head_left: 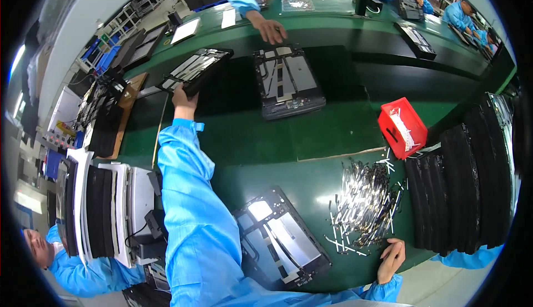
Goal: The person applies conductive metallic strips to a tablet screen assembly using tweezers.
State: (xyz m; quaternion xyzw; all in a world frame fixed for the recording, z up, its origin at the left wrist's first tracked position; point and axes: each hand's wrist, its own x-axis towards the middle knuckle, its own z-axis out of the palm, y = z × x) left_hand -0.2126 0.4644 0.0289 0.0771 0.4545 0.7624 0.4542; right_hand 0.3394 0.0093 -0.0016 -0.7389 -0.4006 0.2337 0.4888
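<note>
At arm's length to the left, my left hand (185,102) grips the near corner of a black tablet tray (200,69) holding a device frame, tilted on the raised black belt. My right hand (391,260) lies at the table's near edge, its fingers curled in, with nothing visible in them. Beside it spreads a heap of small white-and-black flex strips (363,204). Close to my body, between my arms, lies an opened tablet chassis (283,240) with silver and grey panels. A similar tablet chassis (286,79) rests on the belt, with a co-worker's hand (270,30) just above its far end.
A red bin (402,128) with white strips stands beyond the heap. Tall stacks of black trays (461,187) border the right side. Upright black and white boards (102,210) stand on my left. Another tray (415,40) sits on the far right belt. Co-workers sit opposite.
</note>
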